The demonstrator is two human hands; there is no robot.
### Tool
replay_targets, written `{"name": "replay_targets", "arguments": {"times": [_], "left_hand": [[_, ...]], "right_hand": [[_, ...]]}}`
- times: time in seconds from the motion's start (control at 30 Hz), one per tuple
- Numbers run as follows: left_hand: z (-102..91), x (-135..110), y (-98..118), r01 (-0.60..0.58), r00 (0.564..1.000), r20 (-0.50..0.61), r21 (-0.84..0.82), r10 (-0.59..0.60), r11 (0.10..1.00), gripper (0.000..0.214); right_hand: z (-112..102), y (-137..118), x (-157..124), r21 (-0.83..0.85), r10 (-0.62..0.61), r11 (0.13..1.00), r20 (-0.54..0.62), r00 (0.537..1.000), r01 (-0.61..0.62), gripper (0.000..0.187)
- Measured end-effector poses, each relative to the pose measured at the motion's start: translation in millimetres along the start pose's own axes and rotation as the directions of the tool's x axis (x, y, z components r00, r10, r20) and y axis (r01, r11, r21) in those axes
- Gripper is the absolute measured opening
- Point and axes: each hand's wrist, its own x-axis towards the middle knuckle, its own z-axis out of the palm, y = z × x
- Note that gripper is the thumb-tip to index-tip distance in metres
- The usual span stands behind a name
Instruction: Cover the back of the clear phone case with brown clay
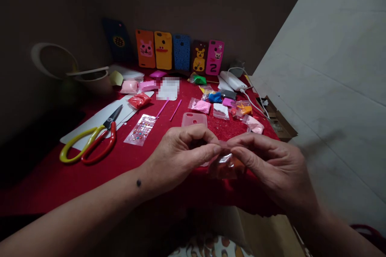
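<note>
At the lower centre of the frame we pinch the top edge of a small clear bag of red clay [224, 165] between our left hand [177, 156] and right hand [271, 164], both grasping it over the near edge of the red table [45, 184]. Behind our hands lies a clear phone case [194, 119], with yellow-and-red scissors [93, 140] at the left. Along the wall stand decorated phone cases, and the pink one [214, 57] reads "2".

Glossy clear plastic bag [225, 165], matt red cloth [126, 160] on the table, shiny plastic-handled scissors [90, 142].
</note>
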Motion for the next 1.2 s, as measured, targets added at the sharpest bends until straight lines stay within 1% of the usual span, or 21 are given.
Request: {"name": "replay_targets", "arguments": {"times": [0.13, 0.2, 0.27, 0.4, 0.47, 0.6, 0.67, 0.73, 0.83, 0.87, 0.93, 1.03, 1.07, 1.13, 1.17, 1.2], "left_hand": [[-2.0, -0.3, 0.6, 0.005, 1.0, 0.003, 0.023, -0.005, 1.0, 0.013], [-1.6, 0.3, -0.3, -0.008, 1.0, -0.003, 0.049, 0.008, 0.999, 0.013], [-1.2, 1.4, -1.5, 0.001, 1.0, -0.001, 0.031, -0.001, 1.0, 0.013], [-2.5, 3.1, -2.0, 0.083, 0.995, 0.064, -0.058, -0.079, 0.995, 0.013], [-3.2, 3.1, -1.2, 0.08, 0.995, 0.065, -0.023, -0.078, 0.997, 0.014], [-1.8, 2.2, 0.2, 0.037, 0.998, 0.049, 0.035, -0.039, 0.999, 0.015], [-0.9, 2.3, 0.2, 0.035, 0.997, 0.07, 0.038, -0.037, 0.999, 0.016], [-1.3, 3.1, 0.1, 0.074, 0.991, 0.111, 0.02, -0.076, 0.997, 0.016], [-3.6, 4.2, -0.1, 0.19, 0.969, 0.167, -0.048, -0.18, 0.981, 0.015], [-3.9, 4.3, -0.1, 0.212, 0.964, 0.177, -0.057, -0.199, 0.976, 0.015], [-3.3, 4.0, 0.0, 0.207, 0.964, 0.173, -0.02, -0.2, 0.978, 0.017], [-1.1, 4.0, 0.4, 0.143, 0.979, 0.14, 0.052, -0.149, 0.988, 0.018], [-1.3, 4.5, 0.5, 0.138, 0.98, 0.14, 0.048, -0.144, 0.989, 0.018], [-4.8, 6.8, 0.3, 0.176, 0.973, 0.154, -0.005, -0.173, 0.984, 0.016], [-8.1, 8.5, -0.2, 0.204, 0.97, 0.144, -0.043, -0.196, 0.978, 0.015], [-12.3, 10.7, -1.1, 0.226, 0.97, 0.111, -0.088, -0.216, 0.97, 0.014]], "right_hand": [[-1.7, 0.7, -1.5, -0.063, -0.032, 0.997, 0.015, 0.999, 0.033, 0.013], [-1.7, 0.9, -1.5, -0.072, -0.046, 0.996, 0.028, 0.999, 0.048, 0.014], [-1.1, 1.4, -0.6, -0.067, -0.045, 0.997, 0.028, 0.999, 0.047, 0.015], [1.6, 2.1, 2.7, -0.017, -0.019, 1.0, 0.047, 0.999, 0.019, 0.014], [3.2, 1.4, 4.3, 0.006, -0.007, 1.0, 0.077, 0.997, 0.006, 0.015], [5.3, -1.6, 5.4, 0.019, 0.025, 0.999, 0.125, 0.992, -0.027, 0.013], [4.8, -2.5, 5.0, 0.043, 0.026, 0.999, 0.149, 0.989, -0.033, 0.014], [3.2, -2.4, 4.3, 0.076, 0.03, 0.996, 0.17, 0.985, -0.043, 0.017], [0.2, -1.3, 3.0, 0.122, 0.086, 0.986, 0.196, 0.977, -0.111, 0.018], [-0.4, -0.9, 2.7, 0.134, 0.108, 0.981, 0.206, 0.972, -0.137, 0.018], [-0.9, -0.5, 2.2, 0.141, 0.144, 0.974, 0.225, 0.964, -0.178, 0.019], [-2.4, -1.1, 3.8, 0.11, 0.2, 0.966, 0.244, 0.949, -0.232, 0.02], [-4.0, -1.1, 5.8, 0.105, 0.223, 0.961, 0.256, 0.941, -0.256, 0.02], [-9.6, 0.8, 13.5, 0.1, 0.265, 0.949, 0.265, 0.927, -0.3, 0.02], [-13.6, 3.4, 19.4, 0.102, 0.279, 0.944, 0.257, 0.925, -0.313, 0.02], [-17.9, 7.4, 27.0, 0.095, 0.296, 0.942, 0.218, 0.93, -0.322, 0.021]]}}
